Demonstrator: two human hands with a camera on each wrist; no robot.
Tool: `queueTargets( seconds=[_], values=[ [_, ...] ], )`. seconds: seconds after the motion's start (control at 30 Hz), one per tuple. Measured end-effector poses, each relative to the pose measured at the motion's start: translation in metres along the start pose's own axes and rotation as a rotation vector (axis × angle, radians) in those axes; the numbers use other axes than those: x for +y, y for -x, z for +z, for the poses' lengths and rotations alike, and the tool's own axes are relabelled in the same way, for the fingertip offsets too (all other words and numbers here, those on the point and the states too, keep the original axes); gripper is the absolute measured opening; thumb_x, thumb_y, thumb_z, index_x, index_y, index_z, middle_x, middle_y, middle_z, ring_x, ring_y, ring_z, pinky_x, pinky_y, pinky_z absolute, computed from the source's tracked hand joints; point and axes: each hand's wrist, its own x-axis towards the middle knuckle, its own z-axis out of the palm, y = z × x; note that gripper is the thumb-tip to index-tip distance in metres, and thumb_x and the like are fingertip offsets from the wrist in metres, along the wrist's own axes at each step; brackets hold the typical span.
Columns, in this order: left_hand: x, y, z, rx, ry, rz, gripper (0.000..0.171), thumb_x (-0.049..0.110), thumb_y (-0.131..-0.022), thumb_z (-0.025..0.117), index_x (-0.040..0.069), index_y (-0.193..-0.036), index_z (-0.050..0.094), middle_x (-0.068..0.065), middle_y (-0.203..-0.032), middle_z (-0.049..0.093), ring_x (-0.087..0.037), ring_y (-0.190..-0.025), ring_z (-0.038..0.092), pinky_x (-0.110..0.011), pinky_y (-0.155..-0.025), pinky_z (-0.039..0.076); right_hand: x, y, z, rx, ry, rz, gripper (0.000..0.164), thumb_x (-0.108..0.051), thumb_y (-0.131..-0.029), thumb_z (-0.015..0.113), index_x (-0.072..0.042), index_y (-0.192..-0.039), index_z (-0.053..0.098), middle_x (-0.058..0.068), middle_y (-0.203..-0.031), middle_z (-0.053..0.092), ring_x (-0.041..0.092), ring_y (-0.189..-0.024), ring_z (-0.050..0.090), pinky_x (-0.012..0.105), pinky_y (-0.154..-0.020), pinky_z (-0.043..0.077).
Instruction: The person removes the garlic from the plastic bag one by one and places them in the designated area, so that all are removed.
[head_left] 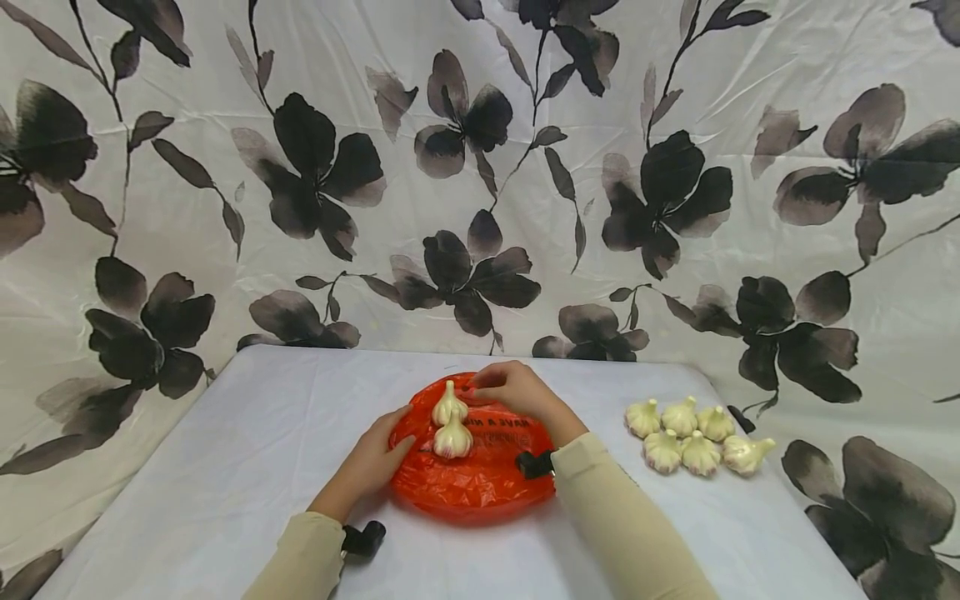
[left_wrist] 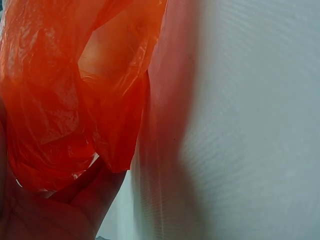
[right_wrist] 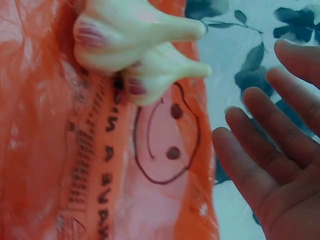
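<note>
A red plastic bag (head_left: 480, 479) lies bunched in a round shape on the white table, with dark print and a drawn smiling face (right_wrist: 167, 135) on it. Two garlic bulbs (head_left: 453, 439) rest on top, one behind the other; their stems point away from the person. At the bag's left side, my left hand (head_left: 375, 457) holds its edge, thumb on the near side and fingers partly hidden behind the plastic (left_wrist: 70, 110). My right hand (head_left: 517, 390) is over the far right edge. Seen from the right wrist, its fingers (right_wrist: 265, 135) are spread beside the bag, holding nothing.
Several more garlic bulbs (head_left: 699, 452) sit in two rows at the table's right. The white-covered table (head_left: 247, 433) meets a hanging cloth (head_left: 570, 242) with dark flowers at its back edge. Black wrist cameras (head_left: 365, 540) are strapped on both sleeves.
</note>
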Motion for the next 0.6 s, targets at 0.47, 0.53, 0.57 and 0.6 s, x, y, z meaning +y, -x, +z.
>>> queueTargets(
  seconds=[0.47,0.53,0.57,0.6],
  values=[
    [-0.001,0.001,0.0,-0.006,0.003,0.004,0.06,0.024,-0.098,0.055,0.015,-0.152,0.03,-0.017,-0.152,0.037,-0.039,-0.139,0.037,-0.058,-0.111,0.035,0.001,-0.011,0.031,-0.093,0.024,0.035,0.032,-0.028,-0.085,0.074,-0.015,-0.114,0.071,-0.002,-0.11,0.071,0.014,-0.101,0.063,0.033,-0.089,0.054],
    [-0.001,0.002,0.0,-0.01,0.004,-0.003,0.06,0.025,-0.098,0.055,0.016,-0.152,0.03,-0.016,-0.152,0.036,-0.038,-0.14,0.037,-0.057,-0.111,0.035,0.0,-0.012,0.034,-0.103,0.057,0.03,0.029,-0.028,-0.085,0.074,-0.016,-0.112,0.072,-0.003,-0.109,0.071,0.014,-0.101,0.063,0.032,-0.089,0.054],
    [-0.001,0.002,0.0,-0.008,0.0,0.001,0.06,0.025,-0.098,0.055,0.015,-0.152,0.03,-0.017,-0.152,0.037,-0.039,-0.139,0.037,-0.057,-0.111,0.035,-0.001,-0.011,0.035,-0.105,0.079,0.029,0.028,-0.029,-0.085,0.073,-0.018,-0.111,0.072,-0.004,-0.109,0.071,0.013,-0.101,0.063,0.032,-0.09,0.054],
    [-0.001,0.002,0.0,-0.007,-0.002,0.003,0.06,0.025,-0.098,0.055,0.015,-0.152,0.03,-0.017,-0.152,0.037,-0.039,-0.139,0.037,-0.057,-0.111,0.035,-0.002,-0.011,0.036,-0.109,0.095,0.029,0.026,-0.029,-0.085,0.073,-0.019,-0.11,0.073,-0.005,-0.109,0.071,0.013,-0.1,0.063,0.033,-0.089,0.053]
  ],
)
